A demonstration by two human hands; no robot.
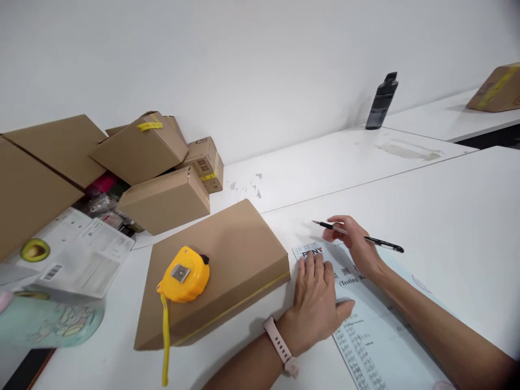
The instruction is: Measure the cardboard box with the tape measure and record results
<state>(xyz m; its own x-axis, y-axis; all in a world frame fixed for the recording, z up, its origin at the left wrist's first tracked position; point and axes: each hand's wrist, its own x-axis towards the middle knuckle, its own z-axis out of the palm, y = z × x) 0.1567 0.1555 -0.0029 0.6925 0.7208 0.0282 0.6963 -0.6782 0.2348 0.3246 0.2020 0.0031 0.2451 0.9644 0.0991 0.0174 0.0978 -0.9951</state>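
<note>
My left hand lies flat, fingers stretched out, over the upper left corner of a printed paper. "Testing" can be read in its heading, partly covered by my hands. A black pen is held in my right hand, raised above the top of the sheet, its tip pointing left and clear of the paper. To the left, a flat cardboard box rests on the table, and on it lies a yellow tape measure with its strap hanging over the front edge.
Several cardboard boxes are piled at the back left beside an open carton with packages inside. A pale green bottle stands at the near left. Farther off are a dark bottle by the wall and another box.
</note>
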